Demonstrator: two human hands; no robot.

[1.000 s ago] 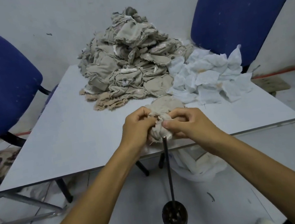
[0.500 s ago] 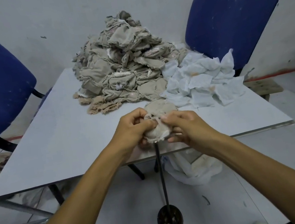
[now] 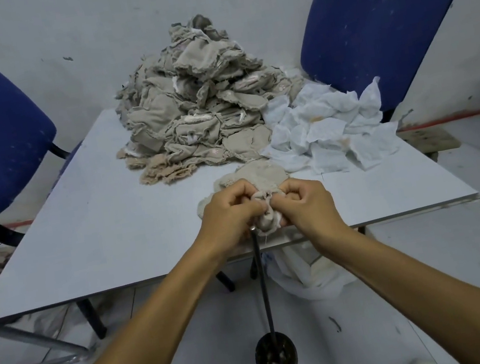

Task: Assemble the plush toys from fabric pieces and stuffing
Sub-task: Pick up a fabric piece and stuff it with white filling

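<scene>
Beige fabric piece (image 3: 265, 220), bunched, held above the near edge of the white table (image 3: 106, 223), at the tip of an upright black rod (image 3: 262, 283) on a round floor base. Left hand (image 3: 231, 212) and right hand (image 3: 307, 202): both fisted tight on the cloth, knuckles up. Since a second ago the hands have closed nearer together and the cloth shows smaller, more gathered, probably being worked inside-out over the rod. Unworked stock: beige heap (image 3: 200, 105) and white pieces (image 3: 327, 125), far side of table.
</scene>
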